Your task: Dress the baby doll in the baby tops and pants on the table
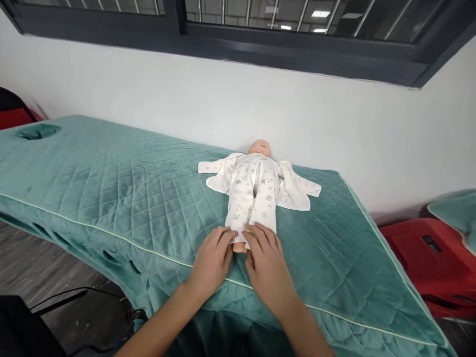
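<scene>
A baby doll (259, 147) lies on its back on the green quilted bed cover (167, 183), its head towards the wall. White printed baby pants (265, 201) lie over its body and legs, with a narrow slit down the middle. Beneath, a white baby shirt (293, 191) spreads out to both sides, sleeves outstretched. The doll's toes (239, 247) show under the hem. My left hand (211, 258) has its fingers closed at the hem's left side. On the right side, my right hand (268, 267) holds the other cuff, fingers on top and thumb lower down.
The bed stands against a white wall (148, 94) below a dark window frame (297, 49) with bars behind it. A face hole (39, 131) is at the bed's far left. Beside its right end is a red plastic chair (427, 258). Cables (85, 288) run by the floor at lower left.
</scene>
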Demonstrator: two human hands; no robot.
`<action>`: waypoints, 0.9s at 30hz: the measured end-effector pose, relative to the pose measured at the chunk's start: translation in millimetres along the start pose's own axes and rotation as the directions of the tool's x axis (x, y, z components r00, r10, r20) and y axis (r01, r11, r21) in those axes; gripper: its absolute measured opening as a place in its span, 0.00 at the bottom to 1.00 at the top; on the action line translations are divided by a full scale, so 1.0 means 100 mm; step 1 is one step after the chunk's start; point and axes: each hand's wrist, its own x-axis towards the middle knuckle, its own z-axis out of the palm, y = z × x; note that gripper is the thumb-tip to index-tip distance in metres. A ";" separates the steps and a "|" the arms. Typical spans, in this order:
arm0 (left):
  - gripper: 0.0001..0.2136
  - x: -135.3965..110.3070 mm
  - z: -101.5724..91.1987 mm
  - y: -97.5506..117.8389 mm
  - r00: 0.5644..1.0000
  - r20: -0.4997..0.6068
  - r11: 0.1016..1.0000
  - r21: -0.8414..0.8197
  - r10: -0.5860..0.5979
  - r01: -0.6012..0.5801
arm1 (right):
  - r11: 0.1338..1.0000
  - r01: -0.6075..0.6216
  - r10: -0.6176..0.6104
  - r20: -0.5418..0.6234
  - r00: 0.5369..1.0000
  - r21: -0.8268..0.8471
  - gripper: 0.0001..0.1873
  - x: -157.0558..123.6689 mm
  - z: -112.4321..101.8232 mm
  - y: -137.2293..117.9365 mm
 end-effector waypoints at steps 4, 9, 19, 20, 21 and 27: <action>0.09 0.08 0.02 -0.03 0.999 -0.028 0.998 -0.054 -0.023 0.021 | 0.998 -0.053 0.053 -0.023 0.998 -0.020 0.18 0.12 0.09 0.03; 0.08 0.11 -0.04 0.05 0.996 -0.085 0.976 -0.216 -0.041 0.022 | 0.996 -0.082 0.082 -0.004 0.997 -0.035 0.13 0.15 0.10 0.03; 0.08 0.05 -0.22 0.20 0.948 -0.069 0.854 -0.458 -0.312 0.247 | 0.995 -0.094 0.095 0.021 0.995 -0.017 0.09 0.13 0.07 -0.09; 0.08 0.04 -0.22 0.20 0.943 -0.072 0.847 -0.464 -0.326 0.258 | 0.995 -0.096 0.096 0.015 0.995 -0.011 0.09 0.14 0.08 -0.09; 0.08 0.03 -0.21 0.19 0.939 -0.074 0.842 -0.471 -0.336 0.264 | 0.995 -0.096 0.096 0.011 0.995 -0.007 0.09 0.14 0.08 -0.08; 0.08 -0.01 -0.23 0.12 0.931 -0.109 0.840 -0.477 -0.348 0.258 | 0.997 -0.073 0.075 -0.044 0.996 0.035 0.07 0.17 0.03 -0.09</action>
